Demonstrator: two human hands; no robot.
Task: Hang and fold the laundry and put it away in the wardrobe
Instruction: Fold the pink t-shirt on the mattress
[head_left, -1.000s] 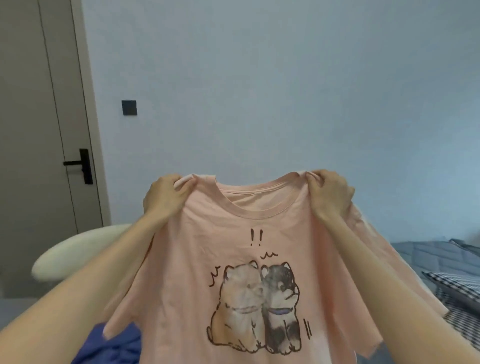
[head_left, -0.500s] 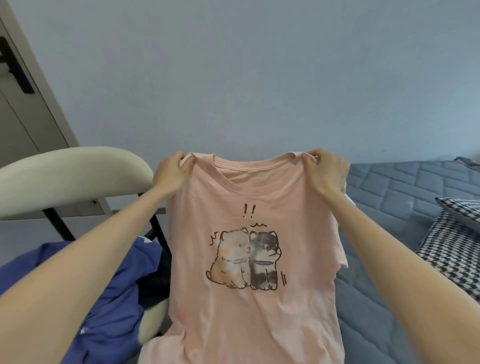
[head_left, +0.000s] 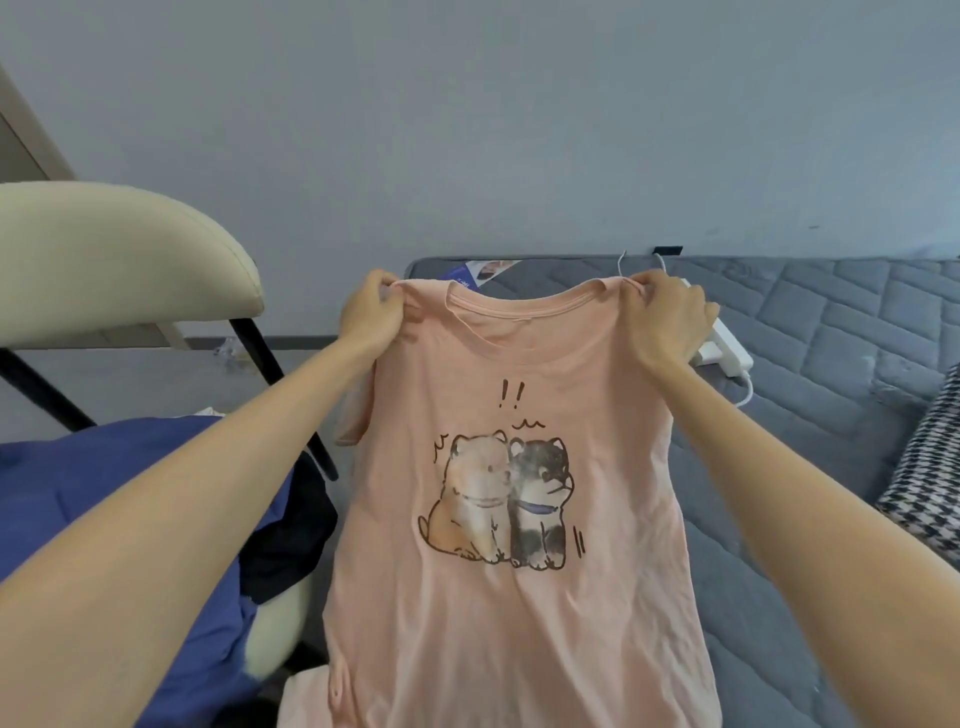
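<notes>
A pink T-shirt with a print of two cartoon dogs hangs spread out in front of me, print facing me. My left hand pinches its left shoulder seam and my right hand grips its right shoulder seam, both at collar height. The shirt's lower part drapes down over the near edge of the grey quilted bed. Its left sleeve is folded in behind the front panel.
A cream chair with black legs stands at left, with blue clothing and a dark garment heaped on its seat. A white power strip with a cable and a houndstooth pillow lie on the bed. Papers lie at the bed's far edge.
The view has tilted down from the wall and door towards the bed. Both hands have lowered the shirt towards the bed, keeping the same hold on its shoulders.
</notes>
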